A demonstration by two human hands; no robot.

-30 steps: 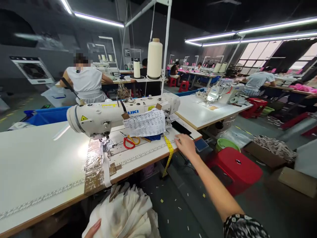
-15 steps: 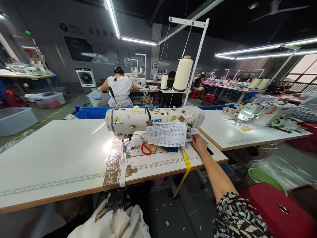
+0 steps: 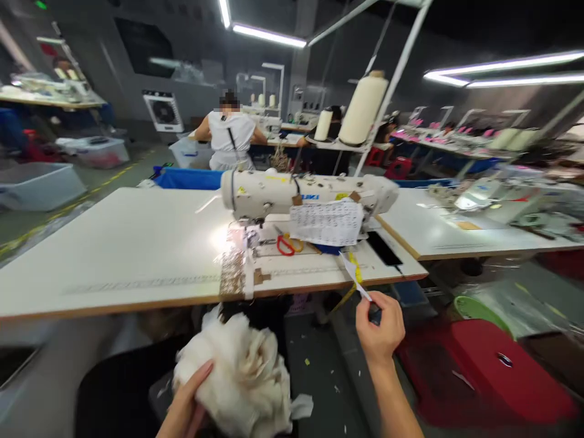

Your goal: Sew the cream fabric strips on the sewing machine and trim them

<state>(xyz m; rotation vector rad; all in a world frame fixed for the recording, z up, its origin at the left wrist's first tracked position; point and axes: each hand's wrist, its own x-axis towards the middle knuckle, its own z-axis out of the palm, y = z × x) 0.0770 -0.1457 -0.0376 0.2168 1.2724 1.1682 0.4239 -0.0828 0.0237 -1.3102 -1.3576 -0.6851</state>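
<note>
My left hand (image 3: 189, 392) is closed on the left side of a bunched bundle of cream fabric (image 3: 241, 371) in front of the table edge; its other fingers are partly hidden. Just off the front edge, my right hand (image 3: 381, 322) pinches the lower end of a thin white strip (image 3: 353, 274), paper or cloth, I cannot tell. Beyond it stands a white sewing machine (image 3: 269, 191) with a handwritten sheet (image 3: 326, 224) taped on its front. Red-and-yellow-handled scissors (image 3: 286, 244) lie beneath the arm, and a yellow tape measure (image 3: 358, 271) hangs over the edge.
A black phone (image 3: 384, 248) lies at the right end of the white table (image 3: 150, 237). Thread cones (image 3: 365, 109) stand behind the machine. To my right are a red stool (image 3: 497, 365) and a green basket (image 3: 483, 313). A co-worker in white (image 3: 230, 134) sits ahead, facing away.
My right hand has come back from beside the machine's right end and now holds the white strip. My left hand has come into view on the fabric bundle, which sits higher. The view has shifted.
</note>
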